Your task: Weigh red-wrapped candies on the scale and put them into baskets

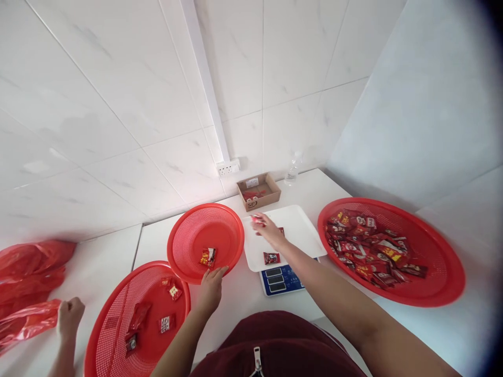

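My right hand (269, 230) is closed on a small red-wrapped snack packet (257, 220) above the white weighing tray (296, 225). Two more packets lie on the tray: one red packet (272, 257) near its front edge, the other partly hidden behind my hand. The tray sits on a blue digital scale (281, 280), whose front panel shows. At the near rim of a round red basket (183, 230), my left hand (211, 290) grips the edge with its fingers. Inside that basket rest a couple of snack packets (207, 256).
A larger red basket (444, 272) on the right holds many packets. Another basket (98, 319) at front left has several. A cardboard box (271, 199) and clear bottle (293, 170) stand by the wall. Far left, another person's hand (69, 314) grips a red plastic bag (31, 319).
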Demonstrator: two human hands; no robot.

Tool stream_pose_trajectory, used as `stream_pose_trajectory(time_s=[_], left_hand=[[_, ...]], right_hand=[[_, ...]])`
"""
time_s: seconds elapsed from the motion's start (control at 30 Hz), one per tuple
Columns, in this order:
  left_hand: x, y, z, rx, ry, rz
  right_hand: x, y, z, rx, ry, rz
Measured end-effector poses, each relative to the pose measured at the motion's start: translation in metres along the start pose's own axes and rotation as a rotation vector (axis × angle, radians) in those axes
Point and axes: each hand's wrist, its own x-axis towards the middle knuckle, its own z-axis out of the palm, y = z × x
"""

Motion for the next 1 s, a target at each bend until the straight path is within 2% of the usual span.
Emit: stream_pose_trajectory(time_s=[0.07, 0.13, 0.23, 0.33, 0.43, 0.57, 0.7, 0.83, 1.0], left_hand=[[0.001, -0.001, 0.0, -0.001, -0.001, 0.005], [0.001, -0.001, -0.001, -0.007, -0.003, 0.014], [0.0, 0.0, -0.001, -0.014, -0.009, 0.016], [0.0, 0.0, 0.0, -0.017, -0.004, 0.007], [0.0, -0.001, 0.001, -0.033, 0.011, 0.009], [0.0, -0.002, 0.002, -0.038, 0.004, 0.002], [-0.001, -0.001, 0.002, -0.027, 0.008, -0.001], [-0.001, 0.0, 0.001, -0.014, 0.032, 0.004], [-0.001, 0.001, -0.001, -0.017, 0.033, 0.012]], right_hand=[[-0.012, -0.013, 0.006, -0.036, -0.16, -0.208], [-0.026, -0.011, 0.004, -0.271, -0.266, -0.311], [-0.045, 0.018, -0.01, -0.694, -0.287, -0.283], [-0.052, 0.052, -0.021, -0.866, -0.23, -0.201], [-0.047, 0.07, -0.026, -0.886, -0.154, -0.141], [-0.036, 0.071, -0.032, -0.871, -0.055, -0.282], [-0.028, 0.067, -0.038, -0.877, -0.089, -0.33], [-0.02, 0.067, -0.039, -0.706, -0.096, -0.15], [-0.01, 0.067, -0.045, -0.508, 0.024, 0.049]])
